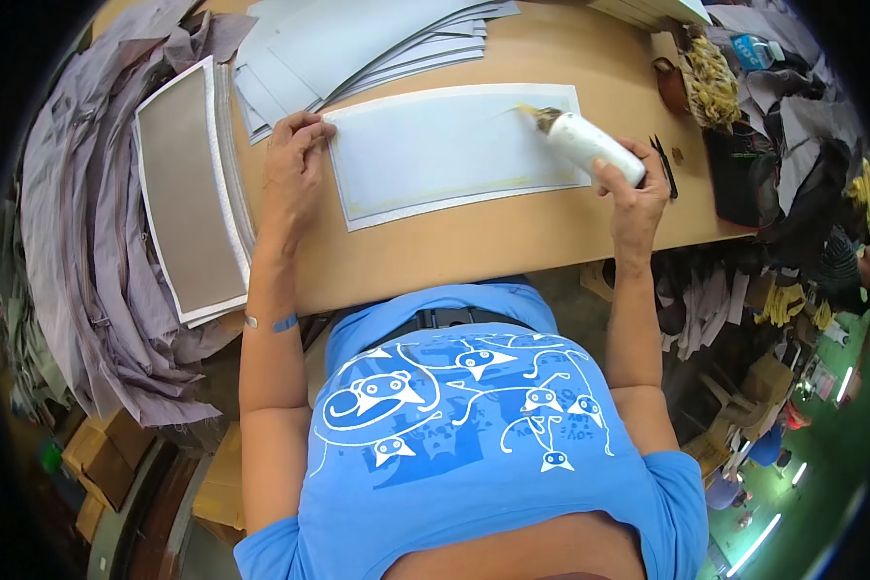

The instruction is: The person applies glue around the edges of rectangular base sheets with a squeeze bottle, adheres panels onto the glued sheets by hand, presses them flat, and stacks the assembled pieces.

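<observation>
A pale blue-grey panel (425, 150) with a white border lies flat on the table in front of me. A faint yellowish line runs along its lower edge. My left hand (298, 155) is at the panel's upper left corner, fingers curled and closed at its edge. In my right hand (638, 188) is a white squeeze bottle (594, 150), held tilted over the right part of the panel. The bottle's dark, stained neck and yellowish tip point to the upper left, near the panel's top edge. Whether the tip touches the surface, I cannot tell.
Loose grey sheets (358, 43) are piled behind the panel. At left sit white-edged brown panels (188, 193) and a heap of mauve fabric (87, 213). Black snips (664, 166) lie right of my hand. Beyond them are yellow strips (711, 82) and a blue-labelled bottle (756, 52).
</observation>
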Demonstrator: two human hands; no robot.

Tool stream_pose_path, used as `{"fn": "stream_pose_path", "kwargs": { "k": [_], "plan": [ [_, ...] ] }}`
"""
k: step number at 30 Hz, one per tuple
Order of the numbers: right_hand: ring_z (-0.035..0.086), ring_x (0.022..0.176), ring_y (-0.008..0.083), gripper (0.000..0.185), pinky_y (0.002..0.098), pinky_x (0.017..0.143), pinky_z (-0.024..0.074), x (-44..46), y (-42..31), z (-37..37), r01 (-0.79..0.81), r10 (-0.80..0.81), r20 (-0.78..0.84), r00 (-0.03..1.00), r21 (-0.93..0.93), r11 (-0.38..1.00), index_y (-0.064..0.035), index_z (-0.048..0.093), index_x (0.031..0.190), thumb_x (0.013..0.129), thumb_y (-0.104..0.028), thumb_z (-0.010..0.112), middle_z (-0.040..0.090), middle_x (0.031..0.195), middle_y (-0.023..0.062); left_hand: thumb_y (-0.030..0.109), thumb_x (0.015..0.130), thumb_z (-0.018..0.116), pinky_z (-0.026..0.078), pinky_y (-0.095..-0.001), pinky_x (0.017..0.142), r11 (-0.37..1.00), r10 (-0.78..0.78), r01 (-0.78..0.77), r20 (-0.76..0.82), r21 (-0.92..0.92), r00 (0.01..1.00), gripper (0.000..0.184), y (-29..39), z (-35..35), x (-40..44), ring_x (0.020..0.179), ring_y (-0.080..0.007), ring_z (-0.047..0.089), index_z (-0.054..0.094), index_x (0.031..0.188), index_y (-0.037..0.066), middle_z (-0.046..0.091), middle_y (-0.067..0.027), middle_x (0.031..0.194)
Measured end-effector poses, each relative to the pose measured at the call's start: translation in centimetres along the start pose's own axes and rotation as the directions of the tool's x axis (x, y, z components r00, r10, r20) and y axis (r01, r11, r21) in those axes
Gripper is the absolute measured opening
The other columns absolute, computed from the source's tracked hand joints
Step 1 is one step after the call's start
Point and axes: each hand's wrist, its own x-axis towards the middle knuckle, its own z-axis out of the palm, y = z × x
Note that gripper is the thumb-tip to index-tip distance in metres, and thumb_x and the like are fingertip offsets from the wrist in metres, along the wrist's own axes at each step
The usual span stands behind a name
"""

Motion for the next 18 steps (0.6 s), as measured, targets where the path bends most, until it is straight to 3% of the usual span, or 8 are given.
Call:
{"fn": "stream_pose_path", "kwargs": {
  "k": [3, 7, 13, 18],
  "plan": [
    [0.054, 0.063, 0.0079, 0.029, 0.0219, 0.054, 0.0452, 0.6, 0.1, -1.2, 0.032, -0.05, -0.114, 0.992, -0.154, 0.988, -0.0004, 0.06, 0.095, 0.069, -0.007, 0.071, 0.059, 0.081, 0.0035, -0.002, 0.086, 0.052, 0.044, -0.0258, 0.078, 1.0, -0.009, 0.009, 0.009, 0.003, 1.0, 0.015, -0.1, -0.1, 0.0, 0.092, -0.0177, 0.054, 0.064, 0.096, 0.0, 0.052, -0.0084, 0.108],
    [0.06, 0.074, 0.0197, 0.033, 0.0285, 0.067, 0.0486, 0.7, 0.4, -1.3, 0.29, -0.36, -0.058, 0.931, -0.482, 0.827, 0.0011, 0.06, 0.095, 0.065, -0.004, 0.072, 0.062, 0.086, 0.0099, -0.001, 0.086, 0.053, 0.044, -0.0256, 0.079, 1.0, 0.006, -0.006, -0.003, 0.015, 1.0, 0.015, -0.2, 0.0, 0.0, 0.094, -0.0181, 0.055, 0.064, 0.096, 0.0, 0.053, -0.0086, 0.108],
    [0.06, 0.087, 0.0259, 0.033, 0.0332, 0.073, 0.0494, -0.8, -0.2, 2.0, 0.444, -0.447, 0.091, 0.89, -0.391, 0.806, 0.0003, 0.06, 0.095, 0.064, -0.003, 0.071, 0.062, 0.096, 0.0125, -0.001, 0.086, 0.054, 0.045, -0.0245, 0.077, 0.999, 0.015, -0.015, 0.0, 0.029, 1.0, 0.015, 0.2, -0.2, 0.0, 0.093, -0.0173, 0.055, 0.065, 0.095, 0.0, 0.055, -0.0084, 0.106],
    [0.061, 0.084, 0.0301, 0.037, 0.035, 0.073, 0.0501, -1.9, -1.3, 5.8, 0.565, -0.522, 0.218, 0.825, -0.286, 0.774, -0.0014, 0.058, 0.095, 0.06, -0.001, 0.071, 0.062, 0.096, 0.0137, -0.001, 0.084, 0.056, 0.046, -0.0237, 0.075, 0.997, -0.066, 0.067, 0.031, -0.033, 0.997, 0.016, 0.1, -0.2, -0.1, 0.091, -0.0157, 0.057, 0.064, 0.098, 0.001, 0.053, -0.0063, 0.11]
  ]
}}
